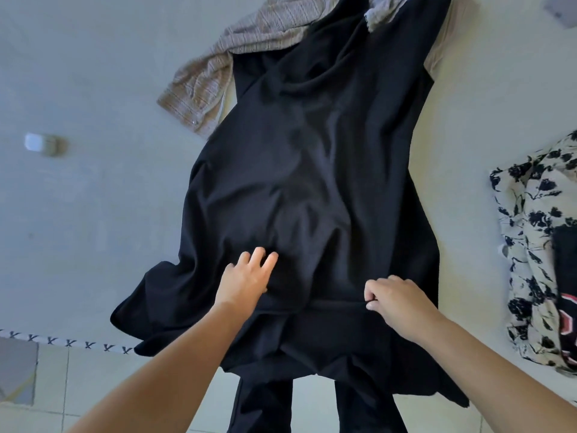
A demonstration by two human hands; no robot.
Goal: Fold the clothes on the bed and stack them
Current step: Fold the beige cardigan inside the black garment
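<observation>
A long black dress [315, 170] lies spread lengthwise down the middle of the pale bed [93, 198], its hem hanging over the near edge. My left hand [248, 276] rests flat on the lower part of the dress, fingers spread. My right hand [396, 296] pinches a fold of the black fabric near the hem. A beige striped knit garment [218, 64] lies crumpled under the dress's upper left. A floral black-and-cream garment [530, 245] sits in a stack at the right edge.
A small white case [37, 142] lies on the bed at the left. A grey fringed cloth [384, 9] overlaps the top of the dress. Tiled floor [93, 385] shows below the bed's near edge, with my dark trouser legs.
</observation>
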